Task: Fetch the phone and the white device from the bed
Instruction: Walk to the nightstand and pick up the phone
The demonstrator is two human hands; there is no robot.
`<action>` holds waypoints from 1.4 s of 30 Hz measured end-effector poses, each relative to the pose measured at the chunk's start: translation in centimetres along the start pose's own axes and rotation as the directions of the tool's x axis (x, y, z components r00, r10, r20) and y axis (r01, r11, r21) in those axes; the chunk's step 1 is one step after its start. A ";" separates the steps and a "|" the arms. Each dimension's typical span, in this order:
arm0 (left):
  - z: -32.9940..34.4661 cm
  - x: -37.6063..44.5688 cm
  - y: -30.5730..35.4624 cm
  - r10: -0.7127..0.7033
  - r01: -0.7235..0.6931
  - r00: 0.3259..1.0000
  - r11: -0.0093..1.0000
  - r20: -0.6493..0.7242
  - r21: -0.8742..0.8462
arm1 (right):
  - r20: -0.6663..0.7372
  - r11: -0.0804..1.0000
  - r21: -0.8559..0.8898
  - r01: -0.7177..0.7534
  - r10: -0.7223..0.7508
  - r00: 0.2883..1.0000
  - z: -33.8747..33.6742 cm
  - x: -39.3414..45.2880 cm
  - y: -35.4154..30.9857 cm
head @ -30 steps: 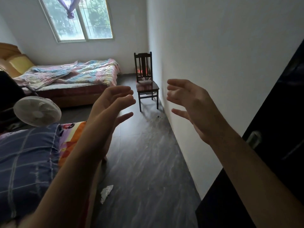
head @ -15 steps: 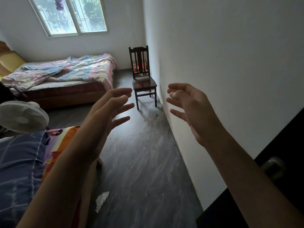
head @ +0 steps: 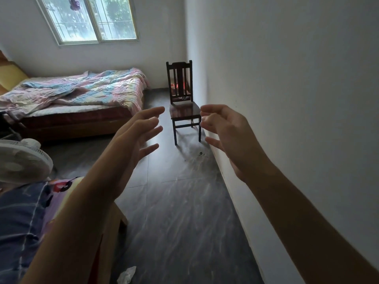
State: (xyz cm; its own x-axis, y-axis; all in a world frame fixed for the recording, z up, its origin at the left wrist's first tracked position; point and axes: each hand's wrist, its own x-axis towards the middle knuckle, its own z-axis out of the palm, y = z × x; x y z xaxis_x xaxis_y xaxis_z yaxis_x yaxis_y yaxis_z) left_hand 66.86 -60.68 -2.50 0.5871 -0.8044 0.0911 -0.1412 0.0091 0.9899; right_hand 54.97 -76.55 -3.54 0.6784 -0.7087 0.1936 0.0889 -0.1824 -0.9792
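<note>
Both arms are raised in front of me with nothing in them. My left hand (head: 137, 133) has its fingers spread, palm turned inward. My right hand (head: 227, 132) is open too, its fingers loosely curled. A bed (head: 67, 119) with a rumpled pink and blue quilt (head: 86, 89) stands at the far left under the window, well beyond both hands. I see no phone and no white device on it from here. A nearer bed (head: 22, 218) with a dark checked cover lies at my lower left, partly hidden by my left arm.
A dark wooden chair (head: 183, 103) stands against the right wall at the far end. A white fan (head: 20, 160) sits at the left. Grey floor (head: 180, 222) runs ahead along the white wall (head: 287, 99). Crumpled white paper (head: 127, 275) lies on the floor.
The view has advanced into the room and the dark door at the right has dropped out of sight. Both hands stay raised and open, now a little closer together.
</note>
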 end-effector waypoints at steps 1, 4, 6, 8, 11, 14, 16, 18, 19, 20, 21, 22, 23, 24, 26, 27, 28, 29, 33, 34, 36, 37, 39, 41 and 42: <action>-1.1 1.5 -0.1 0.002 -0.002 1.000 1.000 -0.001 -0.008 | 0.001 1.000 -0.010 0.000 0.000 1.000 0.9 1.6 0.1; -4.1 5.5 -0.7 0.008 -0.008 1.000 0.999 -0.002 -0.032 | 0.008 0.999 -0.033 0.000 0.001 1.000 3.3 5.8 0.6; -5.7 7.8 -1.2 0.000 0.000 1.000 0.999 -0.006 -0.040 | 0.016 0.999 -0.041 0.003 -0.003 1.000 4.8 8.2 1.0; -7.2 9.7 -1.7 -0.013 0.012 1.000 0.999 -0.024 -0.034 | 0.028 0.999 -0.054 0.002 0.000 1.000 6.1 10.3 1.3; -9.4 12.0 -2.5 -0.016 0.013 0.997 0.999 -0.074 -0.039 | 0.055 0.997 -0.080 0.001 0.004 0.999 8.2 13.4 1.7; -11.6 14.1 -3.2 0.031 -0.038 0.986 0.999 -0.162 -0.035 | 0.089 0.997 -0.071 0.020 -0.014 0.996 10.5 16.6 2.4; -12.7 15.8 -3.8 0.065 -0.075 0.972 0.997 -0.224 -0.034 | 0.117 0.997 -0.062 0.035 -0.028 0.993 11.8 18.9 3.1; -13.6 17.8 -4.2 0.082 -0.093 0.963 0.995 -0.257 -0.032 | 0.140 0.997 -0.056 0.049 -0.040 0.989 12.9 21.4 3.8; -13.9 18.9 -4.4 0.089 -0.098 0.960 0.995 -0.265 -0.023 | 0.152 0.997 -0.052 0.058 -0.049 0.987 13.3 22.8 4.1; -14.2 20.1 -4.6 0.093 -0.101 0.957 0.995 -0.273 -0.012 | 0.167 0.996 -0.048 0.071 -0.062 0.984 13.7 24.2 4.4; -14.5 21.5 -4.8 0.096 -0.101 0.955 0.995 -0.281 -0.001 | 0.183 0.995 -0.044 0.089 -0.080 0.980 14.1 25.8 4.8; -14.8 22.9 -5.0 0.099 -0.101 0.952 0.995 -0.291 0.010 | 0.202 0.993 -0.042 0.108 -0.098 0.975 14.4 27.5 5.1; -15.0 24.5 -5.1 0.102 -0.101 0.947 0.995 -0.303 0.021 | 0.225 0.991 -0.040 0.124 -0.112 0.968 14.7 29.2 5.4; -15.1 26.1 -5.2 0.104 -0.099 0.942 0.995 -0.318 0.032 | 0.252 0.990 -0.036 0.136 -0.123 0.960 14.9 31.0 5.8; -15.4 29.6 -5.3 0.096 -0.082 0.933 0.995 -0.347 0.055 | 0.309 0.988 -0.021 0.153 -0.139 0.941 15.1 34.9 6.3; -15.5 31.4 -5.1 0.091 -0.073 0.930 0.995 -0.357 0.064 | 0.327 0.987 -0.013 0.158 -0.145 0.934 15.1 36.8 6.5; -15.7 33.2 -5.0 0.087 -0.066 0.927 0.995 -0.365 0.071 | 0.337 0.987 -0.006 0.159 -0.148 0.930 15.1 38.7 6.6; -15.9 35.1 -4.8 0.089 -0.064 0.923 0.995 -0.375 0.077 | 0.341 0.988 0.003 0.155 -0.147 0.928 15.1 40.7 6.7; -17.2 42.3 -4.8 0.127 -0.103 0.896 0.991 -0.426 0.081 | 0.358 0.989 0.046 0.137 -0.145 0.923 15.3 48.2 7.1; -17.6 43.8 -4.9 0.134 -0.109 0.894 0.991 -0.428 0.081 | 0.357 0.989 0.055 0.135 -0.146 0.923 15.5 49.9 7.4; -18.6 46.4 -5.3 0.123 -0.104 0.888 0.992 -0.442 0.067 | 0.345 0.991 0.070 0.115 -0.132 0.929 16.1 53.0 7.7; -19.1 47.6 -5.5 0.113 -0.093 0.886 0.994 -0.450 0.065 | 0.338 0.992 0.077 0.096 -0.117 0.934 16.5 54.4 7.9; -20.4 49.5 -6.0 0.101 -0.079 0.885 0.995 -0.454 0.068 | 0.333 0.994 0.093 0.063 -0.091 0.939 17.6 57.2 8.3; -21.9 51.2 -6.5 0.083 -0.065 0.878 0.996 -0.471 0.055 | 0.348 0.994 0.093 0.049 -0.079 0.934 19.2 59.7 8.8; -22.7 52.1 -6.8 0.075 -0.058 0.874 0.997 -0.480 0.050 | 0.363 0.995 0.087 0.048 -0.076 0.929 20.1 60.9 9.1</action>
State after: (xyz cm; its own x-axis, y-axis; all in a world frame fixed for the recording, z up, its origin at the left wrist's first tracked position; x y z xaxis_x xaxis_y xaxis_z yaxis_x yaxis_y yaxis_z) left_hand 116.49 -89.12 -2.01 0.8852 -0.4173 0.2057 -0.2147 0.0257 0.9763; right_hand 111.77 -107.68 -1.89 0.8879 -0.3970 0.2326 0.1842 -0.1566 -0.9703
